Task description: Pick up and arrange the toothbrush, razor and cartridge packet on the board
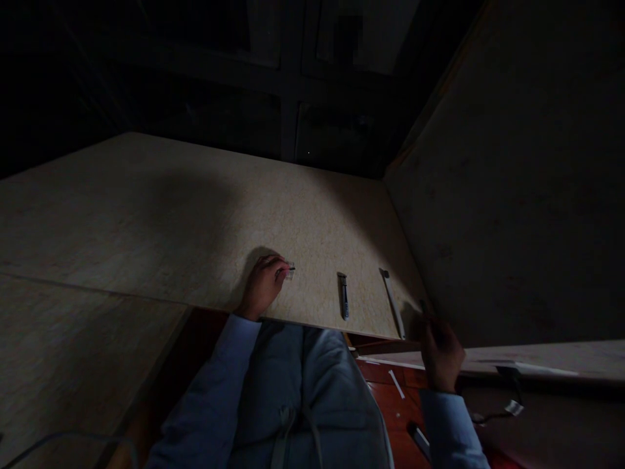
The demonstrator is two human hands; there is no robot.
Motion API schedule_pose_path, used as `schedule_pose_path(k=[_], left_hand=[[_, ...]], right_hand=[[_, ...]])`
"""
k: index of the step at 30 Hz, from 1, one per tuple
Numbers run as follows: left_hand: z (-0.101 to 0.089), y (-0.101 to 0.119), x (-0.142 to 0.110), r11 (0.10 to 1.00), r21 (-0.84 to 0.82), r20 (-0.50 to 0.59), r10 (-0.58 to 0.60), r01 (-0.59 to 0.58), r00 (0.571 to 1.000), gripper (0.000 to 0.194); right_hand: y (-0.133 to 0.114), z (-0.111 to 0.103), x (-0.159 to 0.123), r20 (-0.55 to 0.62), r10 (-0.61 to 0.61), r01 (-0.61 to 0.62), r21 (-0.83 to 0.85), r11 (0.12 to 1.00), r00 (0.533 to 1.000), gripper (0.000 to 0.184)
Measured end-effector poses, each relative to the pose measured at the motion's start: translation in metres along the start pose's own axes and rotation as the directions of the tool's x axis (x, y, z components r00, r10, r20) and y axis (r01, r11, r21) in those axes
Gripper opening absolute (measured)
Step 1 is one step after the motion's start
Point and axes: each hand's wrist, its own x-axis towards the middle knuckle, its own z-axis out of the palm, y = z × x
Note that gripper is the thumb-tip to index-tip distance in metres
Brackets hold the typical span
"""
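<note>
My left hand (263, 284) rests on the pale tabletop (303, 221), thumb and fingers pinched together. At their tips is a small clear piece (291, 271) with a dark strip across it; its kind is unclear. To its right lies a dark-handled razor (344, 298), head pointing away from me. Farther right, a white toothbrush (393, 305) lies at a slant, its dark bristled end toward the back. My right hand (442, 354) is in deep shadow off the table's right front corner. Its fingers look closed, and a dark tip shows above them that I cannot make out.
A dark wall panel (517, 195) rises along the table's right side. Beneath the table edge are a red-brown floor (385, 407) with a white strip (396, 384) on it, and a cable with a white tag (514, 408). Dark window frames (289, 85) stand behind.
</note>
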Motion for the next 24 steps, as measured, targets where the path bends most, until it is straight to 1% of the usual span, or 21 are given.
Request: schedule_pose_path(k=[1,3,4,6,9,12,13,15,17,19,21,23,24], left_hand=[[-0.001,0.003,-0.001,0.999,-0.045,-0.016,-0.018,0.017,1.0,0.014],[-0.004,0.011,-0.004,0.982,-0.166,-0.031,-0.096,0.09,0.995,0.011],[-0.004,0.016,-0.006,0.96,-0.243,-0.032,-0.15,0.138,0.988,0.01],[-0.005,0.027,-0.011,0.883,-0.416,-0.035,-0.256,0.219,0.966,0.015],[-0.002,0.047,-0.017,0.719,-0.645,-0.057,-0.386,0.261,0.921,0.03],[0.004,0.071,-0.017,0.505,-0.814,0.003,-0.491,0.287,0.871,0.044],[0.007,0.079,-0.015,0.425,-0.861,0.028,-0.509,0.279,0.86,0.047],[0.012,0.096,-0.009,0.277,-0.924,0.09,-0.507,0.262,0.857,0.05],[0.017,0.112,-0.003,0.161,-0.952,0.154,-0.479,0.259,0.864,0.05],[0.019,0.124,0.001,0.069,-0.963,0.206,-0.442,0.262,0.873,0.045],[0.02,0.131,0.0,-0.012,-0.96,0.261,-0.412,0.281,0.873,0.039],[0.019,0.131,-0.004,-0.078,-0.945,0.322,-0.391,0.317,0.863,0.036],[0.019,0.13,-0.008,-0.101,-0.935,0.353,-0.381,0.341,0.855,0.036]], right_hand=[[0.001,-0.001,0.001,0.012,0.004,-0.004,0.016,1.0,1.0,0.078],[0.001,-0.003,0.003,0.037,0.017,-0.019,0.063,0.998,0.999,0.075],[0.001,-0.003,0.003,0.048,0.024,-0.029,0.097,0.995,0.999,0.073],[-0.001,-0.004,0.001,0.07,0.035,-0.046,0.163,0.986,0.997,0.068],[-0.014,-0.006,-0.007,0.081,0.037,-0.054,0.222,0.974,0.996,0.06],[-0.041,-0.007,-0.02,0.05,0.016,-0.029,0.275,0.961,0.999,0.05],[-0.052,-0.006,-0.024,0.063,-0.001,-0.018,0.304,0.953,0.998,0.047],[-0.077,-0.003,-0.031,0.118,-0.042,-0.004,0.367,0.93,0.992,0.041],[-0.101,0.005,-0.036,0.216,-0.084,-0.012,0.41,0.912,0.973,0.038],[-0.12,0.018,-0.039,0.297,-0.126,-0.013,0.425,0.905,0.947,0.039],[-0.133,0.036,-0.039,0.371,-0.181,0.021,0.396,0.918,0.911,0.043],[-0.141,0.054,-0.038,0.406,-0.223,0.083,0.335,0.939,0.886,0.043],[-0.143,0.062,-0.038,0.405,-0.234,0.122,0.284,0.951,0.884,0.039]])
